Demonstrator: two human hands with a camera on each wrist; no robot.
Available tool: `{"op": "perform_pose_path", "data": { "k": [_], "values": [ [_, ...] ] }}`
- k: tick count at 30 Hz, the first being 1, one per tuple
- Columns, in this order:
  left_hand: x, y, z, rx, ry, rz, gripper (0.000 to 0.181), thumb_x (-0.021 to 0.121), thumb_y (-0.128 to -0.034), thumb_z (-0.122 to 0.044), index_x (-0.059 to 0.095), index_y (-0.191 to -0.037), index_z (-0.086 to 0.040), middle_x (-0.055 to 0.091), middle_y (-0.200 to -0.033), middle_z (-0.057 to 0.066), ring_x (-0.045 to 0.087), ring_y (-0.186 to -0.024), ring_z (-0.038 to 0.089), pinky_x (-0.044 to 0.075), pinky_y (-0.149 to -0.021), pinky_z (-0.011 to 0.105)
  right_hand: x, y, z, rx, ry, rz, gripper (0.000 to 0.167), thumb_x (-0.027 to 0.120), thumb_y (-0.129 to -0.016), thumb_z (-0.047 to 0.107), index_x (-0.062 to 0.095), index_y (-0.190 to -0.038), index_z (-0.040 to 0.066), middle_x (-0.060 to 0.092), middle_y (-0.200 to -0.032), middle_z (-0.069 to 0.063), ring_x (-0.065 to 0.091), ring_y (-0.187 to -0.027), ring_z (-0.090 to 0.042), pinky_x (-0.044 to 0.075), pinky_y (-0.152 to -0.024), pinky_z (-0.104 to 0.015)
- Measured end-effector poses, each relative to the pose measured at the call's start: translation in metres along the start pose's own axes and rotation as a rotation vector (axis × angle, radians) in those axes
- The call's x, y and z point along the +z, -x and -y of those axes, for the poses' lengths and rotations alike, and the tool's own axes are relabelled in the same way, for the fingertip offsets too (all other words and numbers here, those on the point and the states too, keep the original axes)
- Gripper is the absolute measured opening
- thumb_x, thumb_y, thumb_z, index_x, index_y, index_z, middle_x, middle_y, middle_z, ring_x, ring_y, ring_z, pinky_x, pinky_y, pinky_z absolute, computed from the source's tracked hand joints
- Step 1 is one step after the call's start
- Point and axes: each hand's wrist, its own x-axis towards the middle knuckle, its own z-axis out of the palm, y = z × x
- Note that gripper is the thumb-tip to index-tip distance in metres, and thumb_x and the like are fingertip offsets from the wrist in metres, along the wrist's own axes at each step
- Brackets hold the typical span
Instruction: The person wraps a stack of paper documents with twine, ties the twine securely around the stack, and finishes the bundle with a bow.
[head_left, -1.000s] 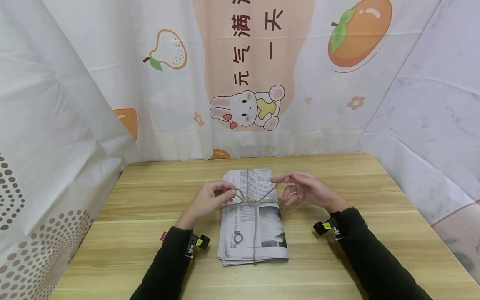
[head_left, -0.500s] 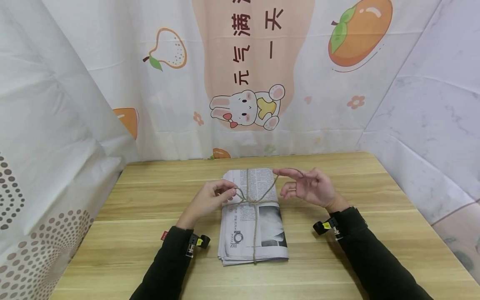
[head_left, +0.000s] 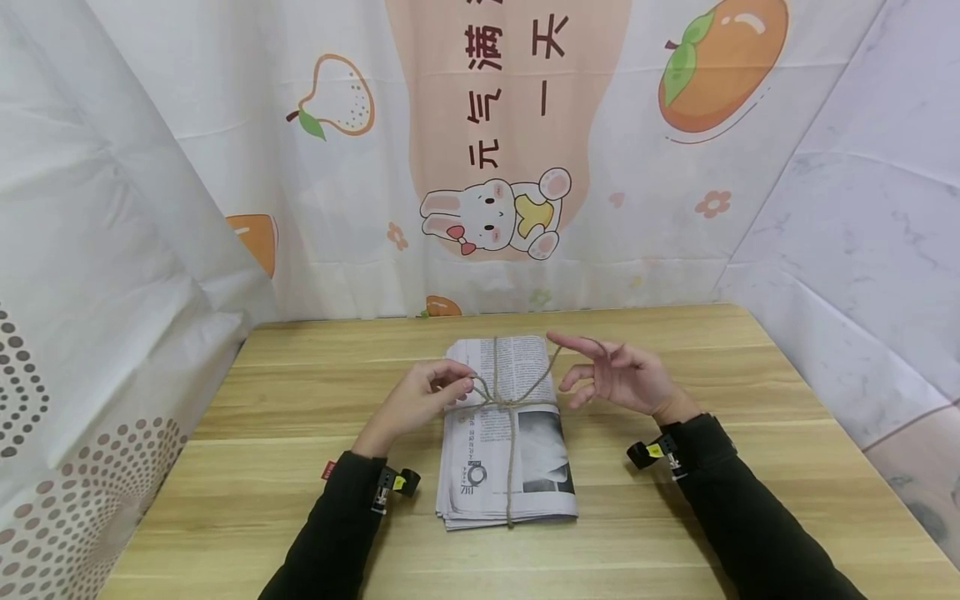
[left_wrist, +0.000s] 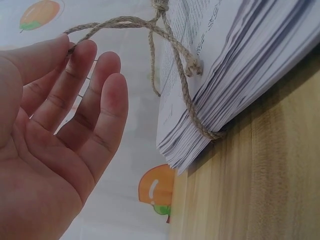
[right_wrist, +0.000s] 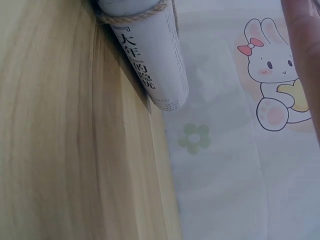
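A stack of folded newspapers (head_left: 491, 483) lies on the table, bound crosswise with jute twine (head_left: 511, 467). The twine's strands meet at the middle of the top. My left hand (head_left: 412, 402) pinches a loop of twine between thumb and fingertips, left of the crossing. In the left wrist view, two strands of twine (left_wrist: 117, 22) run from that pinch, and a knotted end hangs beside the stack. Right of the stack, my right hand (head_left: 626, 379) holds the other length, which passes over its extended index finger towards the thumb. The right wrist view shows only part of a finger (right_wrist: 306, 55).
The wooden table (head_left: 300, 483) extends around the stack on all sides. Behind it hangs a white curtain (head_left: 345, 208) printed with fruit and a rabbit. White cloth hangs at left and right.
My right hand has turned palm up, and the twine now loops over its index finger. That fingertip has risen slightly. My left hand and the newspapers stay put.
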Motion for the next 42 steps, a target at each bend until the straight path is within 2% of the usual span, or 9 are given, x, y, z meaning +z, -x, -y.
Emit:
{"op": "perform_pose_path", "data": {
  "k": [7, 12, 15, 22, 27, 30, 34, 38, 42],
  "values": [
    [0.0, 0.001, 0.001, 0.005, -0.002, -0.005, 0.018, 0.063, -0.1, -0.005, 0.069, -0.115, 0.003, 0.07, -0.106, 0.021, 0.066, -0.093, 0.038, 0.055, -0.081, 0.053, -0.001, 0.001, 0.002, -0.084, -0.028, -0.034, 0.063, 0.023, -0.094, 0.013, 0.029, -0.155, -0.003, 0.031, -0.163, -0.008, 0.058, -0.123, -0.036, 0.053, -0.092, -0.048],
    [0.0, 0.002, 0.0, -0.003, -0.005, -0.006, 0.018, 0.063, -0.0996, -0.005, 0.069, -0.114, 0.003, 0.07, -0.104, 0.019, 0.066, -0.093, 0.039, 0.056, -0.08, 0.044, -0.003, 0.0, 0.003, -0.129, -0.026, -0.033, 0.057, 0.015, -0.106, 0.022, 0.041, -0.153, 0.001, 0.041, -0.158, -0.011, 0.056, -0.125, -0.035, 0.05, -0.095, -0.048],
    [-0.001, -0.001, 0.01, -0.012, -0.015, -0.004, 0.018, 0.063, -0.0996, -0.005, 0.07, -0.114, 0.003, 0.071, -0.104, 0.019, 0.066, -0.093, 0.04, 0.055, -0.078, 0.038, -0.003, -0.001, 0.003, -0.147, -0.042, -0.024, 0.059, 0.01, -0.109, 0.025, 0.045, -0.152, 0.005, 0.044, -0.155, -0.013, 0.054, -0.126, -0.036, 0.047, -0.098, -0.048],
    [-0.001, -0.006, 0.031, 0.001, -0.013, -0.01, 0.02, 0.064, -0.1003, -0.009, 0.07, -0.117, 0.001, 0.071, -0.105, 0.015, 0.067, -0.093, 0.04, 0.055, -0.078, 0.051, -0.003, -0.002, 0.003, -0.197, -0.075, -0.009, 0.058, 0.02, -0.1, 0.017, 0.048, -0.149, 0.003, 0.051, -0.146, -0.015, 0.053, -0.126, -0.035, 0.043, -0.098, -0.046],
    [-0.001, -0.007, 0.031, 0.018, -0.02, -0.008, 0.021, 0.066, -0.1, -0.016, 0.071, -0.117, -0.004, 0.072, -0.105, 0.009, 0.068, -0.092, 0.031, 0.056, -0.078, 0.046, -0.003, -0.002, 0.003, -0.194, -0.034, -0.035, 0.048, 0.026, -0.107, 0.003, 0.049, -0.148, 0.003, 0.055, -0.143, -0.013, 0.058, -0.121, -0.032, 0.047, -0.096, -0.042],
    [-0.002, -0.007, 0.03, 0.025, -0.021, 0.0, 0.024, 0.067, -0.0999, -0.019, 0.071, -0.117, -0.003, 0.072, -0.104, 0.007, 0.068, -0.091, 0.026, 0.056, -0.078, 0.044, -0.004, -0.003, 0.002, -0.195, 0.03, -0.085, 0.043, 0.029, -0.11, 0.003, 0.049, -0.148, 0.004, 0.057, -0.139, -0.012, 0.063, -0.111, -0.029, 0.05, -0.093, -0.039],
    [-0.001, -0.007, 0.03, 0.03, -0.019, 0.008, 0.028, 0.067, -0.0998, -0.02, 0.07, -0.118, 0.0, 0.072, -0.104, 0.006, 0.068, -0.09, 0.023, 0.056, -0.078, 0.046, -0.005, -0.003, -0.002, -0.183, 0.137, -0.215, 0.042, 0.032, -0.11, 0.001, 0.053, -0.146, 0.005, 0.062, -0.13, -0.01, 0.064, -0.095, -0.021, 0.052, -0.089, -0.035],
    [-0.001, -0.008, 0.031, 0.036, -0.023, 0.012, 0.028, 0.066, -0.1002, -0.02, 0.069, -0.119, 0.001, 0.072, -0.104, 0.004, 0.068, -0.09, 0.022, 0.056, -0.077, 0.047, -0.004, -0.005, -0.008, -0.153, 0.218, -0.31, 0.038, 0.038, -0.109, 0.0, 0.056, -0.142, 0.004, 0.064, -0.122, -0.007, 0.062, -0.101, -0.019, 0.053, -0.091, -0.035],
    [0.0, -0.008, 0.032, 0.042, -0.026, 0.011, 0.027, 0.066, -0.1007, -0.019, 0.07, -0.118, 0.001, 0.072, -0.103, 0.003, 0.068, -0.09, 0.021, 0.057, -0.075, 0.041, -0.002, -0.01, -0.013, -0.082, 0.289, -0.376, 0.036, 0.042, -0.108, 0.001, 0.057, -0.14, 0.005, 0.064, -0.118, -0.007, 0.065, -0.102, -0.021, 0.054, -0.091, -0.035]
  ]
}}
